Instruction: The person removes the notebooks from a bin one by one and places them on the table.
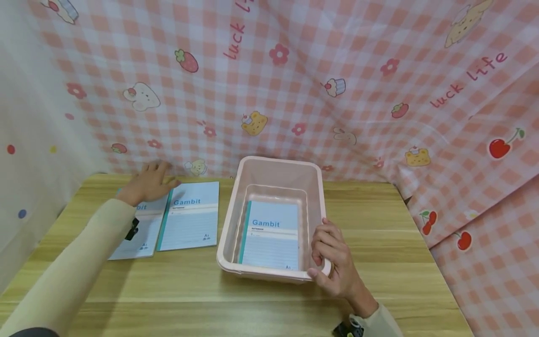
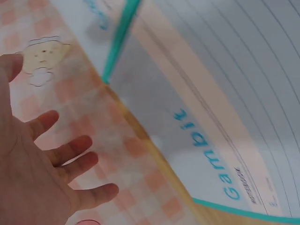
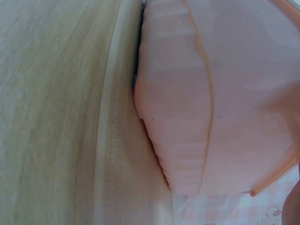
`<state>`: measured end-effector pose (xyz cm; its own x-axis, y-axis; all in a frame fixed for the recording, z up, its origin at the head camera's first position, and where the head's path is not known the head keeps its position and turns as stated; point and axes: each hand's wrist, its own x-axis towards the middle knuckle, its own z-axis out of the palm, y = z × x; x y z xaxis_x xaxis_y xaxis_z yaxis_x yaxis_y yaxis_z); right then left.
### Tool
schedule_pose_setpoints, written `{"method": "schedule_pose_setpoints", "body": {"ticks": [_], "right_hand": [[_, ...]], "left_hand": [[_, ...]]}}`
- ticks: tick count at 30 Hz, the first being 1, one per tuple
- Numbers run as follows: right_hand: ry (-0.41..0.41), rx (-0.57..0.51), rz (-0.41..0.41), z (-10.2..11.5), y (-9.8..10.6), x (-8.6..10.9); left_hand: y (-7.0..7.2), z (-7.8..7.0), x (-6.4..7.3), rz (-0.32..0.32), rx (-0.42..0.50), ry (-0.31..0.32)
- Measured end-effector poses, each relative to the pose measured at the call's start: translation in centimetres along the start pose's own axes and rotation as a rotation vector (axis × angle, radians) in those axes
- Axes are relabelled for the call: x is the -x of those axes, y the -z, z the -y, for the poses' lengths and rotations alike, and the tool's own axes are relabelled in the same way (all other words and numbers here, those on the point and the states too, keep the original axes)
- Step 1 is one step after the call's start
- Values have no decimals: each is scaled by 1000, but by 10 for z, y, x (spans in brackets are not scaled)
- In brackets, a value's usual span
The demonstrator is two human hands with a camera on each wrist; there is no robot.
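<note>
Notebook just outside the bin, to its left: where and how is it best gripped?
Probably pinch the notebook by its near edge, cover and underside, coming from the near side. It lies flat, and that edge faces bare table, while its spine lies beside the leftmost notebook and its right edge close to the bin.

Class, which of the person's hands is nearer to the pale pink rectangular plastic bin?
Right. The right hand holds the bin by its near right corner; the left hand is away to the left, by the far edges of two pale blue rectangular paper notebooks.
</note>
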<state>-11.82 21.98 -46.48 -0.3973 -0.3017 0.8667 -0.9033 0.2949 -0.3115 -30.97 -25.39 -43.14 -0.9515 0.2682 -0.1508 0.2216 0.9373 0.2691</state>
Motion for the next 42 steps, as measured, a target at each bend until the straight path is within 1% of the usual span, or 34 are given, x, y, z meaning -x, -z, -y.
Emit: {"method": "schedule_pose_setpoints", "body": {"ticks": [5,10,13,17,22,24,29,33,36,42], "right_hand": [[4,-1,-2,0,0,0],[17,-3,-7,0,0,-1],[22,-4,-7,0,-1,-2],[28,-6,-11,-1,-1,-1],[23,-4,-9,-1,-1,-1],[22,-1,-9,-1,-1,0],[9,2,-7,0,0,0],[9,-1,-5,0,1,-1],[23,-7,-9,0,1,-2],[31,-9,-15,1,0,-3]], "left_hand": [[5,-15,-1,-84,67,-1],[12,-37,1,-125,120,-14],[16,-51,3,-143,161,-49],[20,-72,5,-177,176,-115],[24,-100,9,-218,146,-178],[26,-113,11,-231,119,-199],[31,-144,13,-245,79,-241],[34,-167,15,-238,96,-276],[36,-184,13,-235,107,-313],[40,-219,10,-268,82,-388]]}}
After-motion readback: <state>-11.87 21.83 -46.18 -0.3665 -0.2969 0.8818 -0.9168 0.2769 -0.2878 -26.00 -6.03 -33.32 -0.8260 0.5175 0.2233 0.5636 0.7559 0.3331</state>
